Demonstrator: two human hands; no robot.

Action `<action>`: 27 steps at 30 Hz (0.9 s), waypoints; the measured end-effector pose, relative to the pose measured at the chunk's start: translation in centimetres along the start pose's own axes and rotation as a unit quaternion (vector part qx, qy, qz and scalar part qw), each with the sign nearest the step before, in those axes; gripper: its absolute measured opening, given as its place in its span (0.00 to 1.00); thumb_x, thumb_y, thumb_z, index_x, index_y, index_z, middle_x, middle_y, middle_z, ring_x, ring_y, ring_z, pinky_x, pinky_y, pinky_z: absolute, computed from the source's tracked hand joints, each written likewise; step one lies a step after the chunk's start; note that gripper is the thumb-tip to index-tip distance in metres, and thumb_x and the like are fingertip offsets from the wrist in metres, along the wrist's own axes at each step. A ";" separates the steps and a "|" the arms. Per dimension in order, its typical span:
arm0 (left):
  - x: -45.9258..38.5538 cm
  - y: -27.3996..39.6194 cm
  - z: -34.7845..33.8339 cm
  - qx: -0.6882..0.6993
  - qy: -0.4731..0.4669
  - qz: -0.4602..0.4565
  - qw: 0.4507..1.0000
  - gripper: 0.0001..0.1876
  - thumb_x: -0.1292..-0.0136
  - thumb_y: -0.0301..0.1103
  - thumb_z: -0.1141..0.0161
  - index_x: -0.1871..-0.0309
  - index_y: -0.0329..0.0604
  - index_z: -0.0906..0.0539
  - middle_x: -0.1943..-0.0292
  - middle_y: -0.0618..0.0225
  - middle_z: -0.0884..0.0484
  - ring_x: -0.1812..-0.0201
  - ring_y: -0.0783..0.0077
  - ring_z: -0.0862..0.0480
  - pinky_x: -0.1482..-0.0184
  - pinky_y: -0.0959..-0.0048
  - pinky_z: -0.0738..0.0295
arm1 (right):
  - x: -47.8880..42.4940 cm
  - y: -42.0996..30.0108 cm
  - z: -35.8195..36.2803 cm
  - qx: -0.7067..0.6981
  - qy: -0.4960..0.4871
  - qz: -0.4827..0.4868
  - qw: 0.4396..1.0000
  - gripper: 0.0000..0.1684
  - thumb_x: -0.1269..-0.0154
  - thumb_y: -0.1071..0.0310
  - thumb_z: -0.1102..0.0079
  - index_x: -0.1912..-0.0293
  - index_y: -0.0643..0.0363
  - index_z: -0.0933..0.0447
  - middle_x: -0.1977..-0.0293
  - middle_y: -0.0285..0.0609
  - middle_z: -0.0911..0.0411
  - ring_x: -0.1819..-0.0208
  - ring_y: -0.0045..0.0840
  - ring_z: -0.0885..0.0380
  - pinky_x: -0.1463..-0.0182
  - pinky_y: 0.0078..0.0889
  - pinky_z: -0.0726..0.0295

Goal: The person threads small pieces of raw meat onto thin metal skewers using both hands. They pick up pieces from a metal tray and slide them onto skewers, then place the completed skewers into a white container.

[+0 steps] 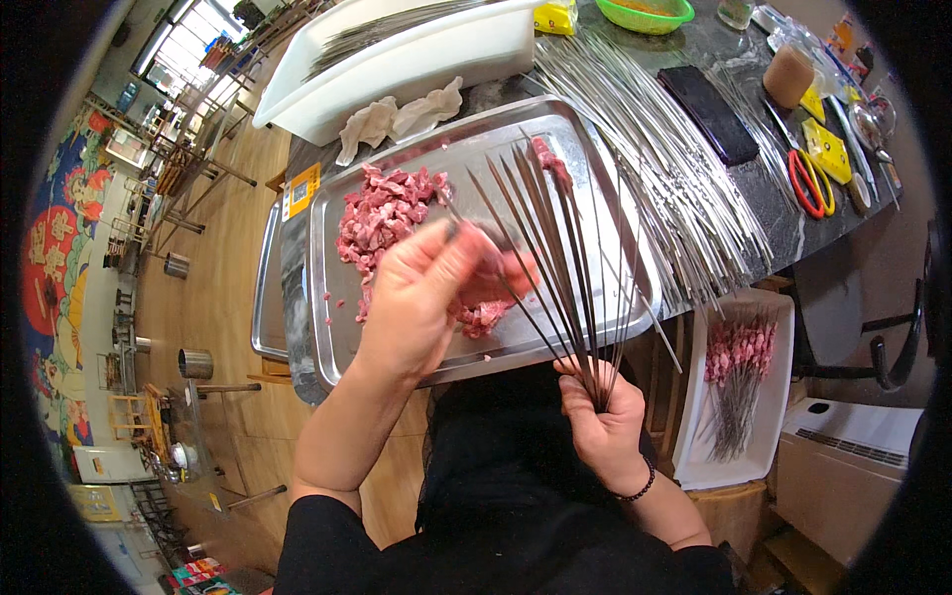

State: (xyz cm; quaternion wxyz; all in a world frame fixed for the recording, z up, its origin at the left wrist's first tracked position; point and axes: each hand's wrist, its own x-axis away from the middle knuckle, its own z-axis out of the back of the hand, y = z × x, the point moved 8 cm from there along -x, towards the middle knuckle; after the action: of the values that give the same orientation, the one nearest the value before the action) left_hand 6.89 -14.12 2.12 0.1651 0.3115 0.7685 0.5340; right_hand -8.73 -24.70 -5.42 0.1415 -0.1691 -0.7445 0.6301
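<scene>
My right hand (601, 416) grips a fanned bundle of thin metal skewers (554, 245) by their lower ends, points upward over the metal tray (349, 364). One skewer in the fan carries raw meat (550, 160) near its tip. My left hand (428, 290), partly blurred, pinches a bit of raw meat at another skewer that slants across its fingers. Just beyond and left of that hand, a heap of small cut raw meat pieces (383, 212) lies on the tray. More meat (482, 318) shows below the left fingers, partly hidden.
Loose skewers (654, 156) lie right of the tray, beside a dark phone (706, 115) and scissors (811, 182). A white bin (416, 82) with skewers stands behind crumpled tissues (401, 119). Low at right, a white container (688, 454) holds meat-laden skewers (736, 372).
</scene>
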 end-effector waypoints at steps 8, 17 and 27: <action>-3.8 0.6 -0.1 -0.785 -0.035 -0.252 0.565 0.05 0.45 0.29 0.36 0.68 0.39 0.21 0.70 0.59 0.22 0.67 0.56 0.18 0.63 0.64 0.20 | -0.2 -0.6 3.3 0.002 0.068 -0.003 0.998 0.11 0.30 0.78 0.44 0.50 0.66 0.21 0.66 0.31 0.22 0.70 0.08 0.30 0.66 0.13 0.30; -4.7 1.2 2.6 -0.816 -0.035 -0.237 0.526 0.05 0.46 0.28 0.36 0.67 0.41 0.19 0.69 0.61 0.21 0.61 0.55 0.16 0.62 0.60 0.20 | 1.5 0.5 4.3 0.045 0.060 -0.040 0.996 0.11 0.31 0.78 0.43 0.50 0.67 0.21 0.66 0.30 0.21 0.69 0.08 0.29 0.64 0.13 0.28; -1.9 2.2 6.9 -0.151 0.160 0.003 0.976 0.13 0.27 0.41 0.44 0.60 0.39 0.20 0.65 0.59 0.13 0.69 0.69 0.12 0.68 0.76 0.18 | 2.4 1.3 3.6 0.101 -0.016 -0.055 0.993 0.14 0.36 0.81 0.45 0.51 0.68 0.20 0.68 0.33 0.20 0.68 0.09 0.27 0.62 0.15 0.26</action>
State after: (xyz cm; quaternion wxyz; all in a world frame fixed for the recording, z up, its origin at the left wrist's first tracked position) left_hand 13.06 -9.89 1.43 0.0832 0.1960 0.6947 0.6870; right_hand -12.32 -26.69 -7.26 0.1803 -0.1026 -0.6874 0.6960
